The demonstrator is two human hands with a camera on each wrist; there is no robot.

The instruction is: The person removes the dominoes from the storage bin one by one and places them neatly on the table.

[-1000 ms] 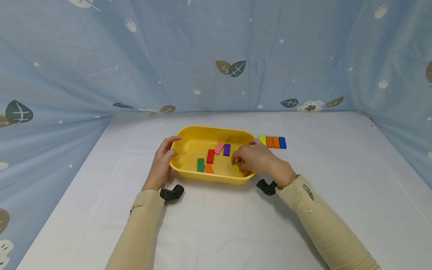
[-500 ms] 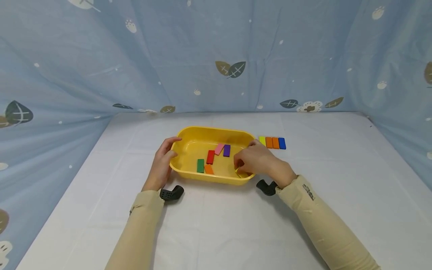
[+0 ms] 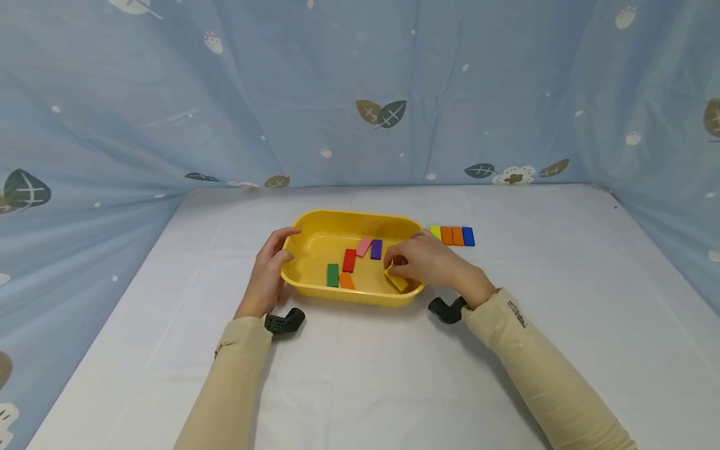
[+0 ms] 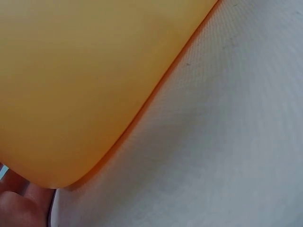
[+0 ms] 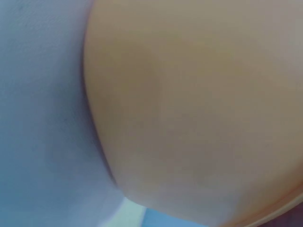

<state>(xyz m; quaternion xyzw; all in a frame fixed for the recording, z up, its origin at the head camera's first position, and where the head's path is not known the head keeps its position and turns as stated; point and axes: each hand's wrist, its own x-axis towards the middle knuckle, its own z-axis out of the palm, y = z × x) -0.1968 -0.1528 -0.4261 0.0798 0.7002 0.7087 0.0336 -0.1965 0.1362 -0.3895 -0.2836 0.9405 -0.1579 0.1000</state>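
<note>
A yellow plastic basin [image 3: 320, 220] stands on the white-covered table. My left hand [image 3: 267, 272] grips its left end, thumb and fingers at the rim. In the left wrist view the outer basin wall [image 4: 85, 94] fills the upper left, with fingertips [image 4: 19, 208] at the corner. Over the basin's right end, my right hand [image 3: 424, 259] pinches a yellow tile [image 3: 397, 281], its fingertips partly covering it. Inside the basin lie a green tile [image 3: 333, 275], an orange tile [image 3: 347, 281], a red tile [image 3: 349, 260], a pink tile [image 3: 364, 247] and a purple tile [image 3: 376, 249].
Beyond the basin's right end, several tiles form a side-by-side row: a yellow one [image 3: 435, 232], two orange ones and a blue one [image 3: 469, 236]. A blue patterned cloth [image 3: 315, 94] hangs behind and at the sides of the table. The right wrist view mostly shows the basin wall [image 5: 189, 104].
The right hand has shifted slightly within the basin's right end, and more of the yellow tile shows below its fingers. The left hand has kept its hold on the rim.
</note>
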